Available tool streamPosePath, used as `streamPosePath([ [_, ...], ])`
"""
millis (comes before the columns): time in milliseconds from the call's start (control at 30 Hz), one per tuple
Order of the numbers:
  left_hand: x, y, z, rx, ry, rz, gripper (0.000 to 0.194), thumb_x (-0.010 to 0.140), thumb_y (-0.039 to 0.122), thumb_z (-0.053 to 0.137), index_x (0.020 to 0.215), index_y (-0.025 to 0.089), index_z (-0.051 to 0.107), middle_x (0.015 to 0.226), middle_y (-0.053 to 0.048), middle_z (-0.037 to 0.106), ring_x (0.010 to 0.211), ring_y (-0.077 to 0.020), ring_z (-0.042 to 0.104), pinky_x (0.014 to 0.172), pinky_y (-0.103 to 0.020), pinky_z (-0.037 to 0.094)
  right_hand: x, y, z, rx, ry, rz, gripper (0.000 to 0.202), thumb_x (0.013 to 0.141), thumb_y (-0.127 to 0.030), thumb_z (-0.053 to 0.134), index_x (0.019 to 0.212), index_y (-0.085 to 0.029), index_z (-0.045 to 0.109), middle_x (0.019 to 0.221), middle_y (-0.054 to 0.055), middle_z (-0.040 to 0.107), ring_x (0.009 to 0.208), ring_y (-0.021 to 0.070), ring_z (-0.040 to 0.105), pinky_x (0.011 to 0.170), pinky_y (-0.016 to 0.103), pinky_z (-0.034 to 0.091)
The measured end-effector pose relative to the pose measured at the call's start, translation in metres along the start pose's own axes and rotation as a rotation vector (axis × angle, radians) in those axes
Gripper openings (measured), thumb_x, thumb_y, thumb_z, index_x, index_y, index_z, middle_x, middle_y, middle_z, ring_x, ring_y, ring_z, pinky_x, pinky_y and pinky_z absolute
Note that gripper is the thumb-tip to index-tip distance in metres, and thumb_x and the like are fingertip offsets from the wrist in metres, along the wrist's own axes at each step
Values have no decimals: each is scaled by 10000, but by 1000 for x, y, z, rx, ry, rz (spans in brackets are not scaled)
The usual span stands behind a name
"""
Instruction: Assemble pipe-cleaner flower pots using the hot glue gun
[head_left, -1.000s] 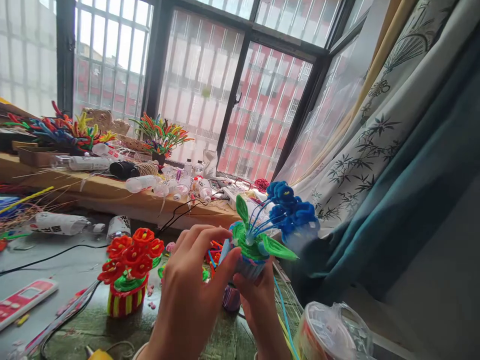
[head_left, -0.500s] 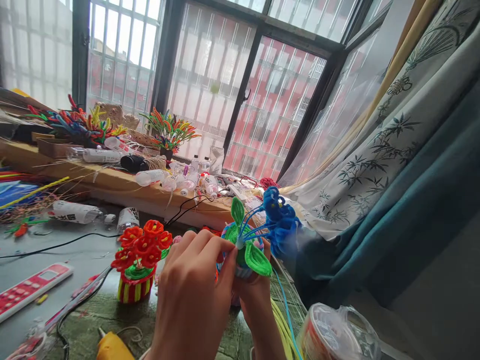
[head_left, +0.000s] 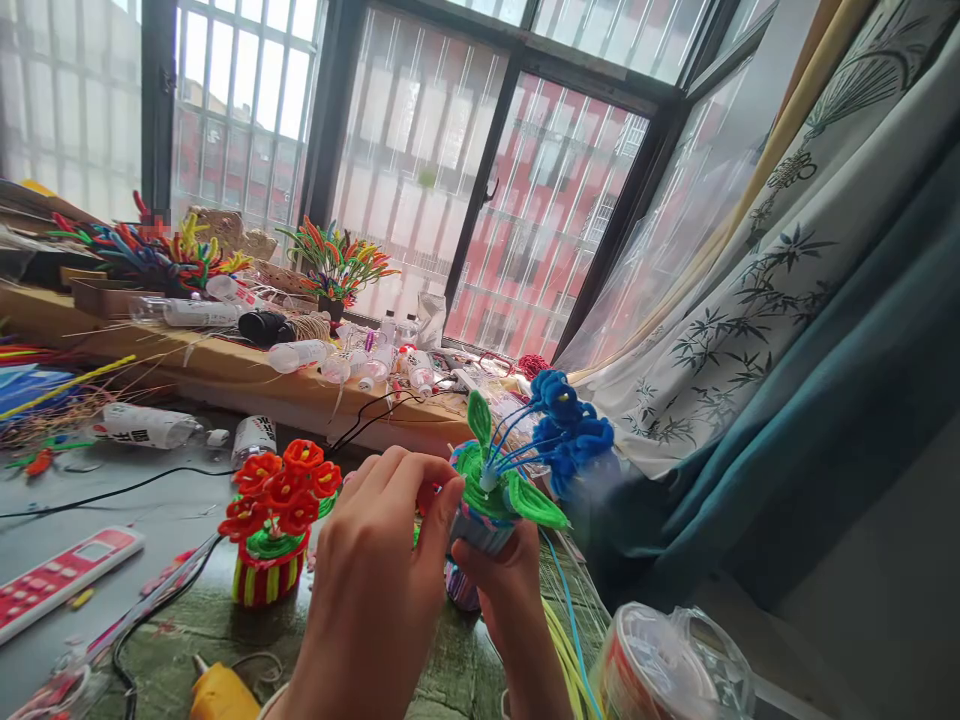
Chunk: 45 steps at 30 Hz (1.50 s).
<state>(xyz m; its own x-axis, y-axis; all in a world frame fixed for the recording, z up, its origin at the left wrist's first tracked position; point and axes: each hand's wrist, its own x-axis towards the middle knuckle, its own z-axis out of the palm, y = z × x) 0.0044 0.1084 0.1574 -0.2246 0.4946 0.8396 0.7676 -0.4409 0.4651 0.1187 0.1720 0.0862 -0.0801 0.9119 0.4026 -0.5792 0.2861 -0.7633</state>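
A small potted flower made of fuzzy pipe cleaners is tilted in front of me. Its blue blossoms point(head_left: 574, 430) lean right on thin blue stems, and two green leaves point(head_left: 536, 502) spread from the coiled green top. My right hand point(head_left: 510, 580) is wrapped round the striped pot point(head_left: 484, 530) from below and the right. Beside the rim's left edge, my left hand point(head_left: 382, 540) has thumb and forefinger tips pinched together; whether anything is between them I cannot make out. A whitish blob point(head_left: 487, 482), like glue, sits where the stems meet the green top.
Left of my hands stands a red pipe-cleaner flower pot point(head_left: 270, 570). A yellow glue gun point(head_left: 223, 692) lies at the front, a red-and-white remote point(head_left: 71, 575) farther left. A clear-wrapped spool point(head_left: 664, 665) stands at right. Bottles and pipe cleaners crowd the sill point(head_left: 202, 345).
My left fingers have come off the stem base and shifted slightly left. The blue flower pot has tipped and moved a little right in my right hand, showing more of its side.
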Motion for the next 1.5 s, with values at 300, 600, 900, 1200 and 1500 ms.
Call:
streamPosePath([
  [300, -2, 2, -1, -15, -89, 23, 26, 857, 254, 662, 834, 262, 670, 796, 46, 668, 762, -184, 617, 721, -320, 406, -2, -6, 3, -14, -10, 33, 740, 544, -259, 946, 1188, -258, 582, 945, 16, 769, 920, 283, 737, 867, 467, 590],
  [600, -9, 2, 9, -9, -82, -30, 105, 916, 251, 588, 814, 253, 612, 797, 44, 616, 790, -186, 568, 780, -341, 356, 0, -8, -3, -60, -40, 12, 590, 523, -207, 938, 1011, -226, 607, 876, 0, 759, 845, 215, 708, 752, 316, 583],
  [900, -6, 9, 2, -103, -101, -146, 149, 936, 302, 559, 806, 263, 620, 786, 63, 627, 783, -177, 582, 835, -341, 362, -2, -11, 0, -27, -42, 67, 750, 519, -232, 960, 1167, -259, 584, 961, 11, 763, 902, 239, 721, 811, 355, 578],
  [1200, -2, 13, -5, -69, -94, -254, 208, 938, 418, 552, 812, 281, 645, 705, 79, 617, 626, -152, 523, 687, -295, 358, 2, -3, -8, 51, -50, -24, 859, 537, -268, 956, 1295, -285, 552, 1243, 54, 691, 1116, 291, 676, 946, 447, 556],
  [1500, -2, 5, -2, -105, -141, -112, 160, 935, 337, 553, 810, 263, 620, 785, 62, 642, 775, -165, 593, 748, -305, 369, -1, -11, -7, -27, -41, 54, 941, 507, -257, 967, 1338, -297, 527, 1095, 27, 743, 1020, 276, 710, 887, 403, 574],
])
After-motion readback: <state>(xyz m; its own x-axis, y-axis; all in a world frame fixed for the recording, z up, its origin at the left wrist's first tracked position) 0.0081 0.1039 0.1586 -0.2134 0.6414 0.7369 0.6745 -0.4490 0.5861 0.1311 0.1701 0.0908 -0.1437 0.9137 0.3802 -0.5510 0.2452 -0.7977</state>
